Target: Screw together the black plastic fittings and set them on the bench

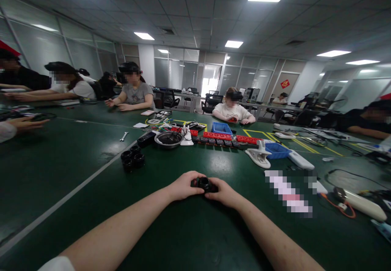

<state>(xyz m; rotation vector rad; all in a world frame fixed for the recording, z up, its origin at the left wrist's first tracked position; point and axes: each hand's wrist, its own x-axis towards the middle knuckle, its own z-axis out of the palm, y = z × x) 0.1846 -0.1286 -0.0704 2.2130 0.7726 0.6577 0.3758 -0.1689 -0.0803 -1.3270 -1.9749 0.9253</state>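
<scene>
Between my two hands is a small black round part (204, 183) with a dark opening in its top. My left hand (185, 185) grips it from the left, thumb at the near side and fingers curled behind. From the right, my right hand (225, 192) closes on the same part, its fingertips partly hidden. Both hands are low over the green table (171, 234). Farther left stand several similar black round parts (128, 164), grouped close together.
Beyond my hands lie a round black dish (168, 139), red strips (217, 135), a blue tray (277, 150) and a white clip-shaped base (258, 157). A wrench (124, 136) is at left. Cables and white devices (301, 159) crowd the right. Other people sit around the table.
</scene>
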